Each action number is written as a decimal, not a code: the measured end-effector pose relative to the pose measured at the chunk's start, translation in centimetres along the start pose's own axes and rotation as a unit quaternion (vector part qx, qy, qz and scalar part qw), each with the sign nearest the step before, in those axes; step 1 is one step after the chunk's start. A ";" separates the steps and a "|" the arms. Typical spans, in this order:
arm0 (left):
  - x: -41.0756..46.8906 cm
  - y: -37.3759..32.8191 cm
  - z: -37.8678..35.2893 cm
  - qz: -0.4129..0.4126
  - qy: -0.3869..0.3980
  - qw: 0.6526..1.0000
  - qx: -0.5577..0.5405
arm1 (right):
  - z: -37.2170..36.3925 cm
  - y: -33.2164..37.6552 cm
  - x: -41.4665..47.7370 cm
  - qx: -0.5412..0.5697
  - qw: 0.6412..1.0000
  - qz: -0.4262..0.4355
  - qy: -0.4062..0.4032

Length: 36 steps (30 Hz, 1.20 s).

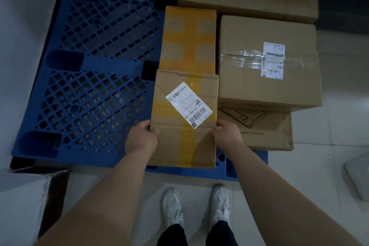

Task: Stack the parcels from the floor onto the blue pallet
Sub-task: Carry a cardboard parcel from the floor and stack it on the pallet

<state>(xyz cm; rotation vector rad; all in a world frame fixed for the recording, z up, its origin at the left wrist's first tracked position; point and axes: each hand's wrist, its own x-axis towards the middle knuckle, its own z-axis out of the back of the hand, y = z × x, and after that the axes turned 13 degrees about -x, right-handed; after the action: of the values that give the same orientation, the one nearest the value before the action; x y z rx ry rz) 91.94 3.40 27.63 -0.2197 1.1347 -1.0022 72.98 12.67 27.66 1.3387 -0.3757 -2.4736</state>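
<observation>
Two grips (left hand (140, 140), right hand (227, 136)), fingers (145, 124) wrapped round near corners of the labelled parcel (183, 138)

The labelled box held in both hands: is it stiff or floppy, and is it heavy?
Probably fairly stiff: the labelled box keeps flat faces, though creases on top suggest slightly soft card. Likely not very heavy, since the left hand and right hand grip only its near corners.

One wide-angle head camera looking steeply down and forward, hovering close above both forearms (111, 195), centring on the taped parcel (183, 118), catching the blue pallet (79, 86) at left, stacked parcels (249, 36) at right and far, white shoes (172, 205) at the near edge.
</observation>
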 end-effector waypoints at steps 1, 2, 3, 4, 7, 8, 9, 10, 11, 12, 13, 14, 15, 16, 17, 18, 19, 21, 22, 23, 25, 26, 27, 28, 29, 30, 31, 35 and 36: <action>0.0 0.0 0.0 -0.002 -0.002 1.000 0.003 | 0.0 0.0 0.0 0.000 1.000 -0.002 0.002; 0.0 0.1 0.0 -0.004 -0.003 1.000 0.006 | 0.0 0.1 0.1 -0.002 1.000 -0.004 0.002; 0.1 0.1 -0.1 -0.006 -0.004 1.000 0.010 | 0.0 0.2 0.1 -0.005 1.000 -0.004 0.002; 0.1 0.2 -0.2 -0.007 -0.007 1.000 0.014 | 0.0 0.2 0.1 -0.010 1.000 -0.004 0.002; 0.2 0.2 -0.2 -0.011 -0.010 1.000 0.021 | 0.0 0.3 0.1 -0.016 1.000 -0.007 0.002; 0.3 0.2 -0.2 -0.011 -0.009 1.000 0.024 | 0.0 0.3 0.1 -0.014 1.000 -0.008 0.004; 0.4 0.3 -0.2 -0.011 -0.006 1.000 0.026 | 0.0 0.3 0.1 -0.013 1.000 -0.009 0.005; 0.4 0.4 -0.3 -0.010 -0.004 1.000 0.028 | 0.0 0.3 0.1 -0.012 1.000 -0.009 0.006; 0.5 0.4 -0.3 -0.011 -0.003 0.999 0.032 | 0.0 0.3 0.1 -0.013 1.000 -0.008 0.008; 0.6 0.4 -0.5 -0.013 -0.004 0.999 0.040 | 0.0 0.3 0.2 -0.012 1.000 -0.009 0.008; 0.6 0.5 -0.6 -0.016 -0.005 0.999 0.047 | 0.1 0.3 0.1 -0.011 1.000 -0.012 0.009; 0.6 0.4 -0.7 -0.016 -0.006 0.999 0.051 | 0.1 0.2 0.1 -0.010 1.000 -0.014 0.010; 0.6 0.4 -0.9 -0.017 -0.007 0.998 0.056 | 0.2 0.2 0.1 -0.010 1.000 -0.015 0.012; 0.7 0.4 -1.0 -0.017 -0.008 0.998 0.062 | 0.2 0.2 0.0 -0.010 1.000 -0.013 0.012; 0.6 0.3 -1.1 -0.016 -0.010 0.997 0.070 | 0.3 0.2 -0.1 -0.012 1.000 -0.010 0.013; 0.6 0.2 -1.2 -0.013 -0.013 0.997 0.077 | 0.3 0.2 -0.1 -0.012 1.000 -0.007 0.012; 0.6 0.2 -1.2 -0.010 -0.017 0.997 0.080 | 0.4 0.2 -0.2 -0.010 1.000 -0.006 0.013; 0.4 -0.1 -1.4 -0.002 -0.024 0.997 0.079 | 0.5 0.2 -0.2 -0.005 1.000 -0.008 0.017; 0.3 -0.3 -1.5 -0.001 -0.028 0.997 0.077 | 0.6 0.2 -0.2 0.000 1.000 -0.010 0.018; 0.2 -0.5 -1.5 -0.004 -0.032 0.997 0.074 | 0.8 0.2 -0.2 0.006 1.000 -0.013 0.019; 0.1 -1.0 -1.7 -0.007 -0.036 0.997 0.067 | 1.4 0.2 -0.3 0.009 1.000 -0.012 0.019; 0.0 -1.4 -1.8 -0.009 -0.038 0.997 0.063 | 1.8 0.2 -0.3 0.002 1.000 -0.008 0.016; -0.1 -1.8 -2.0 -0.015 -0.042 0.997 0.060 | 2.4 0.2 -0.3 -0.006 1.000 -0.001 0.011; -0.2 -2.4 -2.2 -0.021 -0.051 0.997 0.059 | 2.9 0.1 -0.2 -0.012 1.000 0.007 0.003; -0.4 -3.0 -2.5 -0.034 -0.064 0.996 0.059 | 3.5 0.1 -0.1 -0.015 1.000 0.012 -0.005; -0.8 -3.7 -2.8 -0.050 -0.078 0.994 0.062 | 4.1 0.0 0.1 -0.018 1.000 0.013 -0.015; -1.1 -4.4 -3.2 -0.072 -0.093 0.991 0.067 | 4.9 -0.1 0.3 -0.017 0.999 0.013 -0.027; -3.2 -7.8 -5.9 -0.143 -0.084 0.986 0.032 | 8.8 -1.0 1.5 -0.001 0.998 0.021 -0.063; -3.7 -8.7 -6.7 -0.147 -0.065 0.987 0.010 | 10.1 -1.3 2.0 0.004 0.997 0.020 -0.073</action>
<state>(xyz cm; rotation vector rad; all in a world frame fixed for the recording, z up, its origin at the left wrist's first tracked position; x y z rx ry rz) 81.32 3.42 32.28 -0.4407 0.9897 -1.2408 63.31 13.93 31.04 1.1458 -0.4407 -2.5464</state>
